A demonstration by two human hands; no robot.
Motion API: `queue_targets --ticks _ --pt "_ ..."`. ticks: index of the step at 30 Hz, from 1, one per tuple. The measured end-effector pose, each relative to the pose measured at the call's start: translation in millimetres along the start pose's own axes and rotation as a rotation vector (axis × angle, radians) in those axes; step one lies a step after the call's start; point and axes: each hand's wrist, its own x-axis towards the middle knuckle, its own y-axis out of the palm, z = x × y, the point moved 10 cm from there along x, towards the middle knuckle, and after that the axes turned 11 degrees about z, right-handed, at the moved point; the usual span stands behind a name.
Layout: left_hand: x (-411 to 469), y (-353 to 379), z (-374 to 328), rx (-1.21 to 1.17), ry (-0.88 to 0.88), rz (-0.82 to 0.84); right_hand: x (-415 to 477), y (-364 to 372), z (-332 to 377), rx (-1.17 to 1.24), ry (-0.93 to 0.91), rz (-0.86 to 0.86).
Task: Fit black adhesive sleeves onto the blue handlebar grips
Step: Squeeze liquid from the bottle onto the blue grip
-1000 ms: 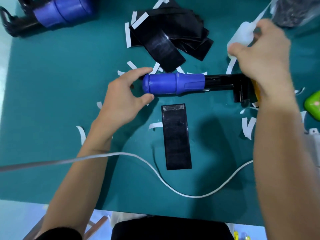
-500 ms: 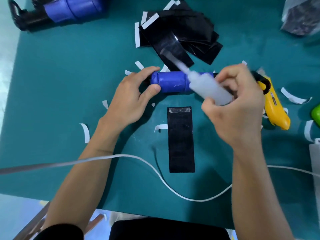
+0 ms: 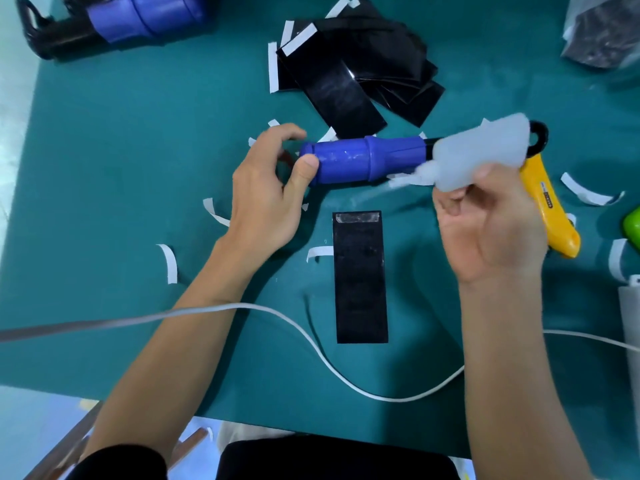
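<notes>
Step, my read: glue prep. Your left grip [image 3: 266,199] pinches left end of blue handlebar grip [image 3: 360,159], mid-counter [image 3: 138,168]. Right grip [image 3: 491,223] clamps translucent squeeze bottle [image 3: 485,150], nozzle near its right part. Black sleeve [image 3: 360,278] flat, just nearer. Next, likely: steady bead, then wrap sleeve.

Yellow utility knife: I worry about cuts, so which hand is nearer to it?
Right. The right hand, holding the squeeze bottle, is right beside the yellow utility knife, partly covering it. The left hand holds the far end of the blue grip, well away.
</notes>
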Motion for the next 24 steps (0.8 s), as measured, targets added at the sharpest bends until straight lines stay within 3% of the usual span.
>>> queue_targets --ticks 4,11,18,24 --pt "-3 -2 1 -0.080 -0.015 -0.068 10 9 5 0.051 0.024 -0.007" --pt "4 9 14 -0.196 -0.114 0.073 22 61 28 -0.300 -0.168 0.112" --pt "12 12 16 -0.290 -0.108 0.147 19 75 40 -0.670 -0.426 -0.092" --pt "13 18 14 -0.265 -0.085 0.192 11 99 32 -0.857 -0.557 0.021"
